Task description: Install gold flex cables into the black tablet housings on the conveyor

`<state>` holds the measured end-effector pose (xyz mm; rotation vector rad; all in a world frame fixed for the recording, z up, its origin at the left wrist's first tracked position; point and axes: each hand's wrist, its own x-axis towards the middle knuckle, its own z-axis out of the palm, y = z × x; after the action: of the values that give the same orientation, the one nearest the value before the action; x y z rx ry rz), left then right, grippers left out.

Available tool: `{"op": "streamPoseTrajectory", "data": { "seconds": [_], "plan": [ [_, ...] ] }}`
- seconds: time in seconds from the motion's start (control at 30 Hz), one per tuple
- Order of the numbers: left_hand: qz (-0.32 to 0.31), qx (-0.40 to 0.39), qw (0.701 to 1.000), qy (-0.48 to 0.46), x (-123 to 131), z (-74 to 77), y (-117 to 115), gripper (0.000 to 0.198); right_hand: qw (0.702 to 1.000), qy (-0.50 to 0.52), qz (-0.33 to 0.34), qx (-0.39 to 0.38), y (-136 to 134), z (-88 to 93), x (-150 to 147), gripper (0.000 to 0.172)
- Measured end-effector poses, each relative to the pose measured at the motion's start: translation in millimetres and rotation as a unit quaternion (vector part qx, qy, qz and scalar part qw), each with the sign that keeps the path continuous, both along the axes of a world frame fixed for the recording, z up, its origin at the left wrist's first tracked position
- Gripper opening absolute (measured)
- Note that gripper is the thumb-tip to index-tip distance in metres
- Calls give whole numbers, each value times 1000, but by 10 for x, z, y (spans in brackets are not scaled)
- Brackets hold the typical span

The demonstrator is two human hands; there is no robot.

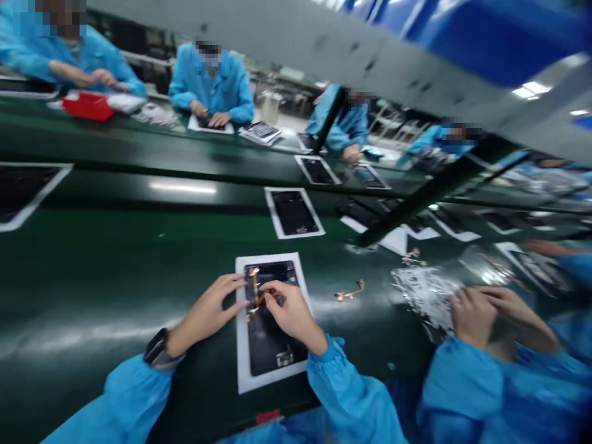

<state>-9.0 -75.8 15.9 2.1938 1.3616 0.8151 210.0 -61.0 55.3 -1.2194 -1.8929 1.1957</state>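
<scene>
A black tablet-like panel (272,336) lies on a white backing sheet (243,370) in front of me. Along its upper left runs a copper-coloured flex cable (254,283). My left hand (210,311) rests at the panel's left edge, thumb and fingers spread around the cable's side, holding nothing. Thumb and forefinger of my right hand (296,314) are pinched together over the panel on a copper-coloured part of the flex cable; the fingertips partly hide it. Another flex cable (350,291) lies loose on the green bench, right of the panel.
A heap of white strips (425,293) lies to the right, beside a co-worker's hands (481,314). More panels on white sheets, such as one panel (295,213), lie farther back. A dark slanted post (407,209) rises from the bench. Co-workers in blue sit opposite.
</scene>
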Motion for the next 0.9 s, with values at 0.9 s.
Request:
{"op": "streamPoseTrajectory", "data": {
  "seconds": [0.9],
  "plan": [
    [263, -40, 923, 279, -1155, 1047, 2820, 31, 865, -246, -386, 207, -217, -668, 1510, 41]
  ]
}}
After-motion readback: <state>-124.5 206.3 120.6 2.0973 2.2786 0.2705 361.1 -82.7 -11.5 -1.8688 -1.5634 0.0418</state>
